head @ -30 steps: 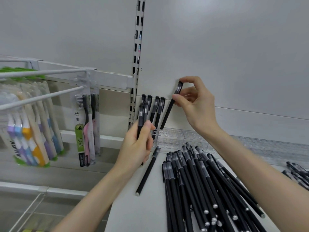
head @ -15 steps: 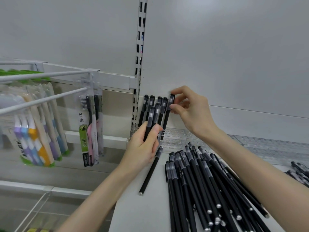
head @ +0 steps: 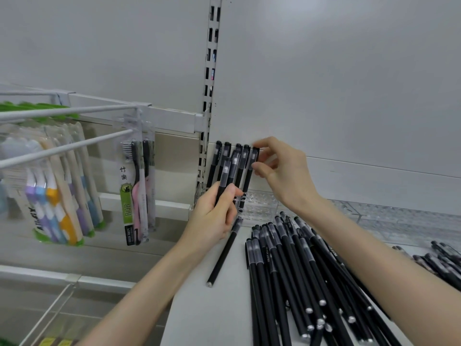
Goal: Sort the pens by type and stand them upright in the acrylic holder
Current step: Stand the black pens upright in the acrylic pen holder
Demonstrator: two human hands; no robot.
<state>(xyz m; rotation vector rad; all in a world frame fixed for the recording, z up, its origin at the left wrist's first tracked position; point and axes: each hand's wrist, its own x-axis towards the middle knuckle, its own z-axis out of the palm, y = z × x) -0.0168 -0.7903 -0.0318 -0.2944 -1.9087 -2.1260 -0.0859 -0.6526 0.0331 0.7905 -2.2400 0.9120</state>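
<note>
Several black pens stand upright at the left end of the clear acrylic holder, which runs along the back of the white shelf. My right hand pinches the cap of the rightmost standing pen between thumb and index finger. My left hand grips two black pens upright, just in front of the standing ones. A pile of black pens lies on the shelf under my right forearm. One loose pen lies to its left.
Packs of toothbrushes and more packs hang from white hooks at the left. A slotted shelf upright runs up the back wall. More black pens lie at the far right.
My right hand has brought its pen down from above the row and stood it at the right end of the standing pens. My left hand still holds its pens.
</note>
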